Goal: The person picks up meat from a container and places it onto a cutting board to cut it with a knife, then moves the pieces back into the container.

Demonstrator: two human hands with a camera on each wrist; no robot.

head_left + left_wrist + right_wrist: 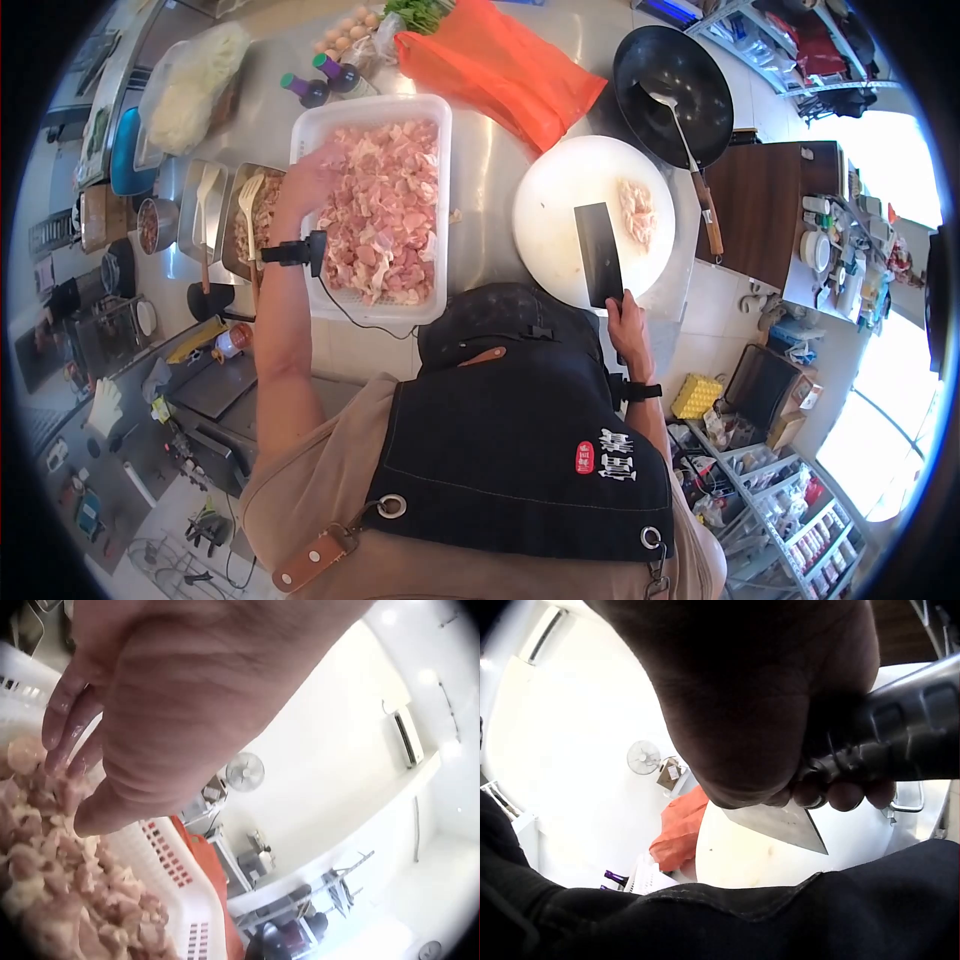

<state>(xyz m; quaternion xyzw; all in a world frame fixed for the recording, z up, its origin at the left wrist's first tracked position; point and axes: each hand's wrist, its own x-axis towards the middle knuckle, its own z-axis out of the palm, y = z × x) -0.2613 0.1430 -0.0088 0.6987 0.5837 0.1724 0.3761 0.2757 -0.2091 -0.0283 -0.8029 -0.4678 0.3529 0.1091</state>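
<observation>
In a white perforated basket (445, 200) lies a heap of cut raw meat (385, 215) (82, 892). My left hand (312, 185) (172, 705) is over its left side, fingers bent loosely down with the fingertips at the meat and the thumb apart from them. A cleaver (599, 255) (784, 829) is gripped by its handle in my right hand (628, 330) (772, 712). Its dark blade lies over a round white cutting board (550, 215) (735, 859), left of a small pile of pale meat (637, 212).
Behind the basket are two dark bottles (345, 78), eggs (345, 38) and a red bag (500, 70). A black wok (675, 95) with a ladle (683, 130) sits at the back right. Metal trays (200, 215) with utensils stand left of the basket.
</observation>
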